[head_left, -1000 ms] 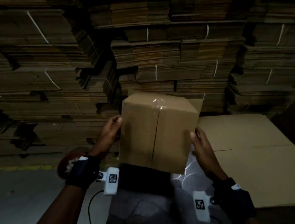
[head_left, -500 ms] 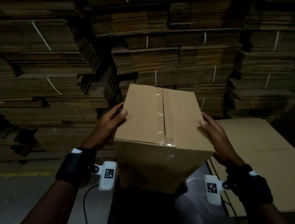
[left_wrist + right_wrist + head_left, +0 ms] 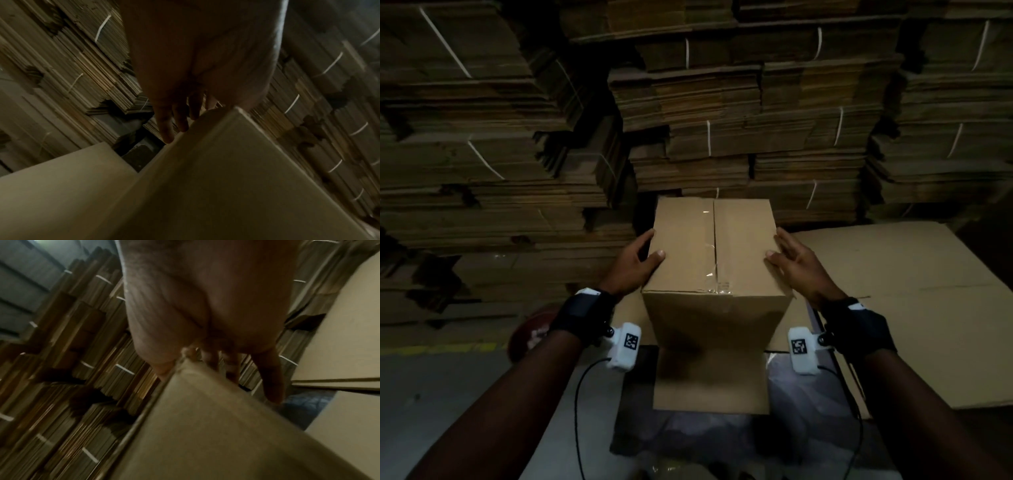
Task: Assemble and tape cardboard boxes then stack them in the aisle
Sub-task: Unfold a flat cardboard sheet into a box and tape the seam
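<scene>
Two hands point(image 3: 719, 263) flank one taped box point(image 3: 709, 298); fingers straight.

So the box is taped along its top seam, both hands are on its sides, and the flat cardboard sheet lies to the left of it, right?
Not quite. In the head view the flat cardboard sheet lies to the right of the box, not the left. The rest holds: clear tape runs along the top seam, with the left hand and right hand on its sides.

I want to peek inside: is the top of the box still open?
No, the cardboard box has its top flaps closed, with clear tape running along the middle seam.
</scene>
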Available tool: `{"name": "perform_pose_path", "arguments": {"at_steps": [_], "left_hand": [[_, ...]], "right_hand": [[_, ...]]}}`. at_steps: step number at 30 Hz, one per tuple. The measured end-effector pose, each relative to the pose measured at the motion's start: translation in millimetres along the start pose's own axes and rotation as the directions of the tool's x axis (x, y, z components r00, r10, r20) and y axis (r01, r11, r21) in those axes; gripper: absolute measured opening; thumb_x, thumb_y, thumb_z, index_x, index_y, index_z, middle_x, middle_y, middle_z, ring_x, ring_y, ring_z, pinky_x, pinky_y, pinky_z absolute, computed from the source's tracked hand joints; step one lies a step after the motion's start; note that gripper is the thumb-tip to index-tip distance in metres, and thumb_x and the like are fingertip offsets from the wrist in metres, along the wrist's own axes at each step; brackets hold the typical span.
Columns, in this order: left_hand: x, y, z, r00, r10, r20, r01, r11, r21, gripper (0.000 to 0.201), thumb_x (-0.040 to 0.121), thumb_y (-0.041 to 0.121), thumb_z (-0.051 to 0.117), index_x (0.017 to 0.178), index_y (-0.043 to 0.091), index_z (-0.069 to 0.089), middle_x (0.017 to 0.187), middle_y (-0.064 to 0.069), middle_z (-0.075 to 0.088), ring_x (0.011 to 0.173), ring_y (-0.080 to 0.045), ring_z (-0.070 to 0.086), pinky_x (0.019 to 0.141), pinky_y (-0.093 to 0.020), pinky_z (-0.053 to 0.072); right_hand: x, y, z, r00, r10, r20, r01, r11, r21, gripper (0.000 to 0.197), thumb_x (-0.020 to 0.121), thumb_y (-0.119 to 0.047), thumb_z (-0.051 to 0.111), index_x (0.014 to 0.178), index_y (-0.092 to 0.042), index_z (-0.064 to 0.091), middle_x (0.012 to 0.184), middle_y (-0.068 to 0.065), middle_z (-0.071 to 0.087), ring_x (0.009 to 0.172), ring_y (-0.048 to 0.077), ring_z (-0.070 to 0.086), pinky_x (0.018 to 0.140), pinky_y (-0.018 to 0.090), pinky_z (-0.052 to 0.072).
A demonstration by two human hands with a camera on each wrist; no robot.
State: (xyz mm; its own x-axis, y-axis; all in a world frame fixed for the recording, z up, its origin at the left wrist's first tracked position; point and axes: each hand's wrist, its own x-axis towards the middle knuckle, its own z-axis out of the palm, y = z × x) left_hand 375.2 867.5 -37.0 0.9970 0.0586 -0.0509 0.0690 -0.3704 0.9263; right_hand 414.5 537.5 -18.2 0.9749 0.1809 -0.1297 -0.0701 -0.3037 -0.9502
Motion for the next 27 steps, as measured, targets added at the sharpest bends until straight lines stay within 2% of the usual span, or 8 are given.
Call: {"name": "perform_pose_path", "arguments": {"at_steps": [3,7,11,13,16,20,24,27], "left_hand": [[3.0,-7.0,10.4,0.997,0.014,-0.071,-0.005,0.992,0.126,0.058,0.102,0.027,0.058,0.154,0.013,0.036,0.149,0.006,0.039,0.134,-0.009,0.039,0.114,-0.032,0.034],[0.1,-2.5,20.8,0.949,0.267,-0.164,-0.130,0.811,0.571,0.038,0.099,0.037,0.054,0.127,0.012,0.065,0.142,-0.012,0.054,0.130,-0.031,0.048,0.104,-0.046,0.043],[-35.4,17.6,61.3,0.848,0.530,-0.007,-0.409,0.663,0.628,0.036,0.098,0.046,0.049,0.106,0.017,0.069,0.108,-0.002,0.067,0.102,-0.021,0.060,0.088,-0.042,0.048],[-49.5,15.0,86.4,0.815,0.576,0.066,-0.470,0.588,0.658,0.043,0.096,0.059,0.053,0.105,0.019,0.068,0.108,-0.001,0.066,0.102,-0.019,0.058,0.093,-0.041,0.047],[-57.6,3.7,108.8,0.827,0.558,0.068,-0.419,0.530,0.737,0.067,0.082,0.076,0.059,0.113,0.017,0.064,0.121,-0.007,0.059,0.111,-0.024,0.052,0.099,-0.042,0.043],[-53.5,-5.1,116.7,0.799,0.601,0.027,-0.390,0.483,0.784,0.052,0.079,0.051,0.075,0.116,0.016,0.060,0.123,-0.011,0.058,0.114,-0.031,0.052,0.100,-0.049,0.043],[-51.5,-9.5,105.1,0.725,0.686,0.061,-0.511,0.476,0.716,0.030,0.097,0.036,0.060,0.113,0.013,0.070,0.120,-0.011,0.066,0.113,-0.030,0.060,0.103,-0.053,0.046],[-52.5,-0.3,89.7,0.723,0.685,0.091,-0.559,0.503,0.659,0.026,0.098,0.030,0.054,0.111,0.013,0.069,0.112,-0.007,0.070,0.104,-0.024,0.065,0.098,-0.050,0.052]], "right_hand": [[2.2,5.8,8.5,1.000,-0.021,0.012,0.023,0.972,-0.233,0.077,0.097,-0.043,0.064,0.160,-0.032,0.022,0.167,-0.002,0.022,0.150,0.016,0.025,0.120,0.046,0.032],[-1.6,4.8,24.3,0.998,-0.058,0.010,0.054,0.831,-0.554,0.074,0.098,-0.063,0.049,0.159,-0.034,0.020,0.170,0.004,0.002,0.155,0.033,0.009,0.119,0.053,0.027],[-3.7,7.1,31.5,0.995,-0.089,-0.042,0.047,0.807,-0.588,0.067,0.101,-0.061,0.043,0.158,-0.033,0.023,0.170,0.003,-0.002,0.154,0.035,0.014,0.114,0.053,0.031],[-3.6,8.5,31.7,0.995,-0.083,-0.059,0.034,0.816,-0.577,0.066,0.102,-0.059,0.044,0.158,-0.033,0.023,0.170,0.001,-0.001,0.154,0.034,0.016,0.114,0.052,0.031],[-3.4,9.1,32.3,0.994,-0.078,-0.080,0.020,0.825,-0.565,0.065,0.102,-0.058,0.045,0.159,-0.034,0.024,0.171,-0.002,-0.001,0.153,0.031,0.018,0.114,0.052,0.032],[-1.3,12.0,32.6,0.992,-0.077,-0.095,0.010,0.823,-0.568,0.066,0.101,-0.059,0.045,0.159,-0.035,0.024,0.171,-0.003,0.000,0.154,0.031,0.018,0.114,0.051,0.032],[-0.4,11.7,32.8,0.991,-0.084,-0.103,0.012,0.826,-0.563,0.066,0.101,-0.058,0.046,0.159,-0.034,0.025,0.171,-0.001,0.002,0.153,0.031,0.019,0.114,0.050,0.032],[-0.8,11.8,34.2,0.990,-0.086,-0.112,0.007,0.821,-0.570,0.066,0.101,-0.058,0.047,0.159,-0.034,0.024,0.170,-0.002,0.002,0.153,0.031,0.019,0.114,0.050,0.032]]}}
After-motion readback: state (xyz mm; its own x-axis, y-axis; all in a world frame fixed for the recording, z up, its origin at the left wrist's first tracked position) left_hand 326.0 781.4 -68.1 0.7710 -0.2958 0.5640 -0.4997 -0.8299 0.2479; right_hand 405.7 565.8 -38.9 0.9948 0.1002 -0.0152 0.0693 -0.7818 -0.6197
